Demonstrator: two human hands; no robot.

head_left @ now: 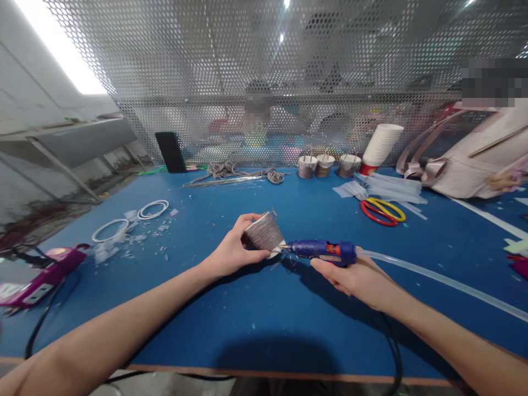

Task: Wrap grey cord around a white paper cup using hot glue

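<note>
My left hand point(239, 247) is closed around a paper cup point(266, 232) wrapped in grey cord, tipped on its side just above the table. Part of the cup's white rim shows at its right end. My right hand point(350, 275) grips a blue hot glue gun point(319, 251) from below. The gun's nozzle points left and meets the cup's edge, or comes very near it; I cannot tell which. A long clear glue stick point(437, 279) trails out of the gun's back to the right. Loose thread ends hang by the nozzle.
Grey cord point(225, 171) and a black phone point(170, 152) lie toward the back. Wrapped cups point(307, 166) stand near stacked paper cups point(381, 146). Scissors point(378, 212) rest at right, before a pink bag point(466, 157). White rings point(152, 209) and a purple power strip point(45, 273) lie left.
</note>
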